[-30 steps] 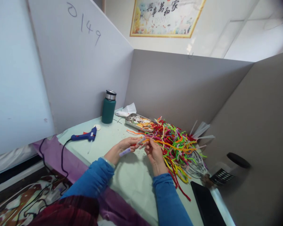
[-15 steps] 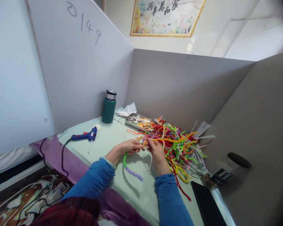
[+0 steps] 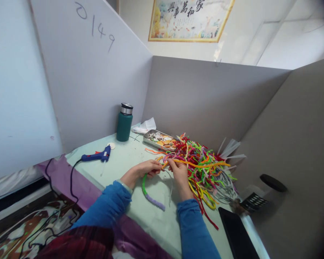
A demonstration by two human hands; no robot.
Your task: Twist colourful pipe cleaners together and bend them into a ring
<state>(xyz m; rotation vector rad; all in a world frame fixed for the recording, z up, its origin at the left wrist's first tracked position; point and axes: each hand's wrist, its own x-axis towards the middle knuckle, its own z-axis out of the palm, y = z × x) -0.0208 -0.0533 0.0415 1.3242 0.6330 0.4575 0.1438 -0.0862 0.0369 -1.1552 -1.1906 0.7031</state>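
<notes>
Between my two hands runs an orange pipe cleaner (image 3: 205, 165), its long loose end stretching right over the pile. My left hand (image 3: 148, 168) pinches a coiled piece, and from under it hangs a curved green and purple wrapped strip (image 3: 151, 198). My right hand (image 3: 179, 174) is closed on the orange pipe cleaner with thumb and forefinger, close to my left fingertips. A thin grey wire end (image 3: 171, 187) dangles between the hands. Just beyond lies a heap of multicoloured pipe cleaners (image 3: 202, 154). What sits inside my left fingers is partly hidden.
A metal tray (image 3: 162, 145) of small discs stands behind the hands. To the left are a blue glue gun (image 3: 97, 155) with its cord and a green bottle (image 3: 124, 124). A black flat device (image 3: 237, 232) lies at the right edge. Grey panels (image 3: 205, 93) enclose the table.
The orange pipe cleaner's free end has swung lower and further right. The green and purple strip has shifted slightly; both hands stay nearly in place.
</notes>
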